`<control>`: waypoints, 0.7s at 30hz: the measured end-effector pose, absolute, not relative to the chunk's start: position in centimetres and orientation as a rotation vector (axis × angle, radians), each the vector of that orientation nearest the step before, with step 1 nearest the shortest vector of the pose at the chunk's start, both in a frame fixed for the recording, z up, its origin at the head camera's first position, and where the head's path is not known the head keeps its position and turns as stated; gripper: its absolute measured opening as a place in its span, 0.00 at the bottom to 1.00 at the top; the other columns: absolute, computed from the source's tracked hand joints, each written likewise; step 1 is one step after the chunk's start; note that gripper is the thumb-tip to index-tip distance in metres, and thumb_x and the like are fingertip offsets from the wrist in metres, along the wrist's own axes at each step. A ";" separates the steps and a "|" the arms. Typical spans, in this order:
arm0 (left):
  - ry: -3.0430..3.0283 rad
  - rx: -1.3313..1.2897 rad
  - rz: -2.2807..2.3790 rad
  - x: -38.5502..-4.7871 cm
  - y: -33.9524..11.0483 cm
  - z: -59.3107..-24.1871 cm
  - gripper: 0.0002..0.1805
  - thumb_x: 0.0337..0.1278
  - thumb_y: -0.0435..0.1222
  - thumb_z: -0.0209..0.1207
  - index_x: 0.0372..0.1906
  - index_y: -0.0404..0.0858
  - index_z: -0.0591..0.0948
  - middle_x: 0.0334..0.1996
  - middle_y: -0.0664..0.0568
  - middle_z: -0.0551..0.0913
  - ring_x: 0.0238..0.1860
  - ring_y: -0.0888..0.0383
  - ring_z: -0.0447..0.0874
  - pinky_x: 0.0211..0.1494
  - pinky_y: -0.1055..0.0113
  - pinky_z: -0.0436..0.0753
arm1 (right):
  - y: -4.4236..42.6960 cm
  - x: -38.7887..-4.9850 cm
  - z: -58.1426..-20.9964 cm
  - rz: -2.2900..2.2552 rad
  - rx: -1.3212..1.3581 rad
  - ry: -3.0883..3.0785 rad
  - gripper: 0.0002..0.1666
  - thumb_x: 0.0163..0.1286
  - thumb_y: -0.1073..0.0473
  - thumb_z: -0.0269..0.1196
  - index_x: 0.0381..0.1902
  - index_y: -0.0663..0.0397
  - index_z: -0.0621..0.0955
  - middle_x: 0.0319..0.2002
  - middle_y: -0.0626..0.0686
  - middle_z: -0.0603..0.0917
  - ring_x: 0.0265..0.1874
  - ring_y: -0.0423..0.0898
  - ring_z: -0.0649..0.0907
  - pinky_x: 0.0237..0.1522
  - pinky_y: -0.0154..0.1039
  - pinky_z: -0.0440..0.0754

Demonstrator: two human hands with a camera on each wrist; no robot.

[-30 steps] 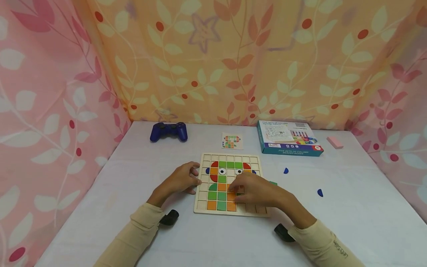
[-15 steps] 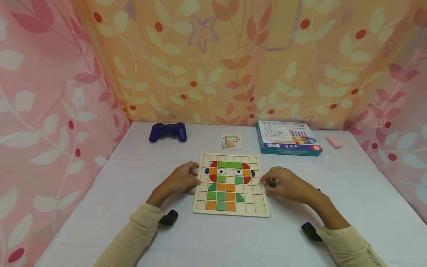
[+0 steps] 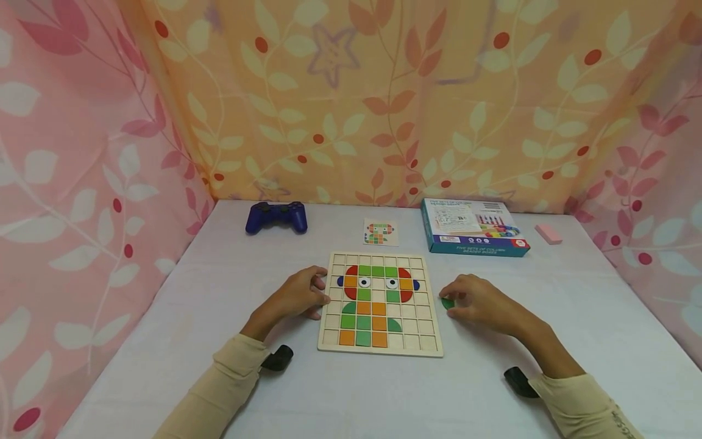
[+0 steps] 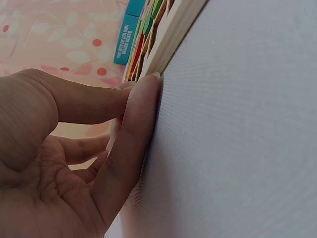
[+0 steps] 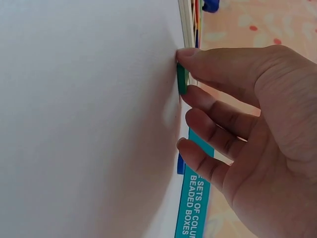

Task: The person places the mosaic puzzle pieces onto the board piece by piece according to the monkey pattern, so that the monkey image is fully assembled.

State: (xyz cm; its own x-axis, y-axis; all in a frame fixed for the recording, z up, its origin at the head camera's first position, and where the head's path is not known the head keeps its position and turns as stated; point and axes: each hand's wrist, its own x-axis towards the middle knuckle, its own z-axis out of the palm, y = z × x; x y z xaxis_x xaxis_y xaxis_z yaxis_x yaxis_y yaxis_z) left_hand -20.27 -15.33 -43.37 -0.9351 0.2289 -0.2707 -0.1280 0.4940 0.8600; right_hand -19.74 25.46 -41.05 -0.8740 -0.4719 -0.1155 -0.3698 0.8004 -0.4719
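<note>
A wooden grid board [image 3: 414,344] lies mid-table, with coloured tiles set in it forming a figure. My left hand [image 3: 296,294] holds the board's left edge; in the left wrist view the thumb and fingertips meet at that edge. Just right of the board, my right hand [image 3: 479,303] pinches a green curved-edged tile [image 3: 448,303] between thumb and index finger. The tile stays low at the tabletop, and the right wrist view shows its thin side [image 5: 182,78]. A blue tile [image 5: 181,163] sits beyond the right fingertips in that view; the hand hides it in the head view.
Behind the board lies a small pattern card [image 3: 381,232]. A beaded-boxes carton [image 3: 476,227] stands to its right, then a pink block [image 3: 548,234]. A blue game controller [image 3: 276,217] rests at back left. Patterned curtains [image 3: 351,103] surround the table.
My right hand has moved off the board to the right and now pinches the green tile beside it. A green rounded tile is now visible low on the board. My left hand stays put.
</note>
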 end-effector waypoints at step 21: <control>2.391 0.086 1.423 -20.2 -15.3 -43.3 0.36 0.65 0.26 0.67 0.76 0.35 0.70 0.54 0.43 0.76 0.42 0.52 0.82 0.35 0.62 0.93 | 23.1 -19.7 -40.0 -0.772 -0.721 2.700 0.22 0.69 0.52 0.74 0.58 0.54 0.88 0.46 0.44 0.86 0.47 0.46 0.80 0.46 0.36 0.84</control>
State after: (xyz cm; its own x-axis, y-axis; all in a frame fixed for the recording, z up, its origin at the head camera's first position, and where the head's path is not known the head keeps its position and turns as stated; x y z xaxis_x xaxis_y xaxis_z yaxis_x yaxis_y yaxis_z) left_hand -20.21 -15.28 -43.28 -0.9349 0.2304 -0.2700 -0.1274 0.4921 0.8612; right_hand -19.66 23.08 -40.04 -0.8489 -0.5203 -0.0928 -0.3925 0.7383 -0.5484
